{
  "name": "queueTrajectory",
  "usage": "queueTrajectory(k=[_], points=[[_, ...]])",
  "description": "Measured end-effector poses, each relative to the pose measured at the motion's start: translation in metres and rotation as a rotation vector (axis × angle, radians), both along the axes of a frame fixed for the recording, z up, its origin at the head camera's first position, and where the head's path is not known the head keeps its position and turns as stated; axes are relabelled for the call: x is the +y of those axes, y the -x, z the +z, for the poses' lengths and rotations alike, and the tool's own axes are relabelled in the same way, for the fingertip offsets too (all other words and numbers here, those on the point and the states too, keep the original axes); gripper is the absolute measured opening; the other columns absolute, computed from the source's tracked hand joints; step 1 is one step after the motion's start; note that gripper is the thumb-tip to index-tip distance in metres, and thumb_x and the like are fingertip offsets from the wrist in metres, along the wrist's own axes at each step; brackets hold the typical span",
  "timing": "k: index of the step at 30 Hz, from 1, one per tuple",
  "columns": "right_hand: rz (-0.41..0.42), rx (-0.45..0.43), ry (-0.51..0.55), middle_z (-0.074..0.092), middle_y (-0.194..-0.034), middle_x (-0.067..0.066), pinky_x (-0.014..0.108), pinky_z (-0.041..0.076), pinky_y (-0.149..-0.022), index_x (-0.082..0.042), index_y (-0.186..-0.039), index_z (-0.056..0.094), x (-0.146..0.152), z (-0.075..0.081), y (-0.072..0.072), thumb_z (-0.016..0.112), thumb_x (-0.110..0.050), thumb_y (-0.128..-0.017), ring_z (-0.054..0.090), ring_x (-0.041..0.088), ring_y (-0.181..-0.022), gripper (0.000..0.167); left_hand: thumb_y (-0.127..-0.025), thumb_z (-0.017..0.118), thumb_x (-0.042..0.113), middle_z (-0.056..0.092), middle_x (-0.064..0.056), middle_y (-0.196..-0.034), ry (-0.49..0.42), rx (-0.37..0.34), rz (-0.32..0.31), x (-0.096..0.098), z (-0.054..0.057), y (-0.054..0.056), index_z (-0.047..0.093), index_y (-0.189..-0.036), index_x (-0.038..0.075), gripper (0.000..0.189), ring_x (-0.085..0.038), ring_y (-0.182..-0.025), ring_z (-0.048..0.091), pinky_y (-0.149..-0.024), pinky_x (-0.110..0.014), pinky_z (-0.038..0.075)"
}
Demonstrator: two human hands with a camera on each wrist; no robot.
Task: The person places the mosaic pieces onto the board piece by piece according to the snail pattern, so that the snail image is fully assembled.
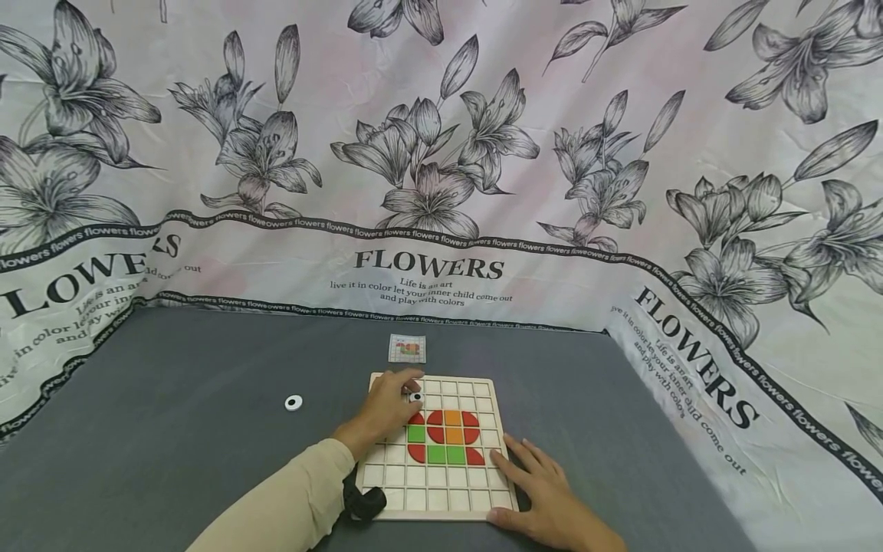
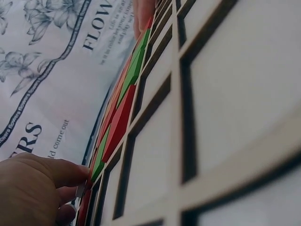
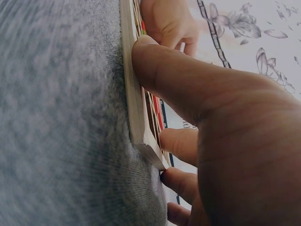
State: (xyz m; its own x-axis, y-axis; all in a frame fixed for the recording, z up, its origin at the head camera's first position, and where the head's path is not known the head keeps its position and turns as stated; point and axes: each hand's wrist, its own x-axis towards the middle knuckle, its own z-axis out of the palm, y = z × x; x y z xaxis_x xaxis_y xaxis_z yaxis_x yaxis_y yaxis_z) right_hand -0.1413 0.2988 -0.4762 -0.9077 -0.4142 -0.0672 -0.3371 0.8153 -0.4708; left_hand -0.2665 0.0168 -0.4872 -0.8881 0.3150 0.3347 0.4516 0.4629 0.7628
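Observation:
A pale wooden grid board [image 1: 414, 502] lies flat, with red, orange and green tiles [image 1: 455, 455] set in its middle squares. Over the upper left squares my left hand [image 1: 389, 402] pinches a small white tile with a black dot [image 1: 415, 397]. The left wrist view shows thumb and fingers of the left hand [image 2: 35, 186] low at the board's far side, a pale edge of the piece between them. At the board's right edge rests my right hand [image 1: 545, 491], fingers spread, thumb on the near corner. The right hand's thumb [image 3: 174, 75] lies along the rim in the right wrist view.
A round white disc with a black dot [image 1: 293, 402] lies on the grey cloth, left of the board. Behind the board is a small picture card [image 1: 407, 348] showing a coloured grid pattern. Flower-printed curtain [image 1: 428, 276] encloses the back and sides of the table.

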Motion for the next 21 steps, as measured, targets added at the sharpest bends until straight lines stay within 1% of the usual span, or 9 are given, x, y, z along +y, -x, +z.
queueTrajectory(k=[5,7,8,11,13,16,18,20,21], points=[[0.013,0.008,0.001,0.026,-0.155,0.012,0.072,0.015,-0.097,-0.013,-0.148,0.041,-0.0004,0.001,-0.0003,0.062,-0.061,-0.085,0.016,0.044,-0.138,0.082,-0.081,0.073,-0.001,0.066,-0.007,-0.094,-0.012,-0.001,-0.001,-0.0006,-0.0008,0.0006,0.062,-0.123,0.0,0.044,-0.026,-0.091,0.056,-0.077,-0.044,0.047],[0.016,0.011,0.001,0.026,-0.155,0.013,0.072,0.016,-0.097,-0.013,-0.148,0.041,-0.0005,0.0011,-0.0004,0.062,-0.061,-0.085,0.016,0.044,-0.138,0.082,-0.08,0.074,0.0,0.067,-0.007,-0.094,-0.023,-0.004,0.005,-0.0007,-0.0015,0.0006,0.062,-0.123,0.0,0.045,-0.027,-0.092,0.057,-0.08,-0.046,0.047],[0.017,0.011,0.001,0.026,-0.155,0.013,0.072,0.016,-0.097,-0.013,-0.148,0.041,-0.0004,0.001,-0.0003,0.062,-0.061,-0.085,0.016,0.044,-0.138,0.082,-0.08,0.074,0.0,0.067,-0.007,-0.094,-0.029,-0.006,0.011,-0.0007,-0.0017,0.0004,0.062,-0.123,0.0,0.045,-0.028,-0.094,0.058,-0.083,-0.047,0.047],[0.02,0.012,0.003,0.026,-0.155,0.013,0.072,0.016,-0.097,-0.013,-0.148,0.041,-0.0006,0.0013,-0.0005,0.062,-0.061,-0.085,0.016,0.043,-0.138,0.082,-0.08,0.075,-0.001,0.067,-0.006,-0.094,-0.053,-0.01,0.027,-0.0008,-0.0025,0.0,0.062,-0.124,0.001,0.046,-0.028,-0.094,0.058,-0.084,-0.048,0.046],[0.019,0.012,0.004,0.026,-0.155,0.013,0.072,0.016,-0.097,-0.013,-0.148,0.041,-0.0005,0.0014,-0.0008,0.062,-0.061,-0.085,0.016,0.043,-0.138,0.082,-0.08,0.074,0.0,0.066,-0.005,-0.095,-0.066,-0.013,0.038,-0.0009,-0.0034,-0.0002,0.063,-0.124,0.002,0.045,-0.027,-0.093,0.058,-0.083,-0.047,0.047],[0.016,0.011,0.006,0.026,-0.154,0.013,0.072,0.016,-0.097,-0.013,-0.148,0.041,-0.0001,0.0013,-0.0008,0.062,-0.061,-0.084,0.016,0.044,-0.138,0.082,-0.08,0.074,0.0,0.065,-0.004,-0.095,-0.092,-0.01,0.053,-0.0012,-0.0044,-0.0005,0.064,-0.123,0.003,0.043,-0.024,-0.091,0.057,-0.077,-0.043,0.048],[0.016,0.012,0.003,0.026,-0.154,0.013,0.072,0.016,-0.097,-0.013,-0.148,0.042,0.0002,0.0007,-0.0006,0.062,-0.061,-0.084,0.017,0.043,-0.138,0.082,-0.08,0.074,0.001,0.065,-0.004,-0.096,-0.12,-0.005,0.063,-0.0018,-0.0044,-0.0014,0.065,-0.122,0.004,0.042,-0.023,-0.089,0.056,-0.076,-0.043,0.048],[0.019,0.018,0.004,0.026,-0.154,0.013,0.072,0.016,-0.097,-0.013,-0.147,0.042,0.0006,0.0003,-0.0003,0.062,-0.061,-0.085,0.017,0.044,-0.138,0.082,-0.08,0.074,0.0,0.066,-0.005,-0.095,-0.155,0.014,0.064,-0.0031,-0.0038,-0.0023,0.066,-0.12,0.003,0.04,-0.024,-0.088,0.057,-0.085,-0.047,0.046],[0.02,0.02,0.007,0.026,-0.154,0.013,0.072,0.016,-0.097,-0.013,-0.147,0.042,0.0008,0.0002,-0.0002,0.062,-0.061,-0.085,0.018,0.044,-0.138,0.081,-0.08,0.075,0.0,0.067,-0.006,-0.096,-0.174,0.021,0.062,-0.0041,-0.0035,-0.0027,0.066,-0.119,0.002,0.039,-0.024,-0.088,0.057,-0.084,-0.049,0.046]])
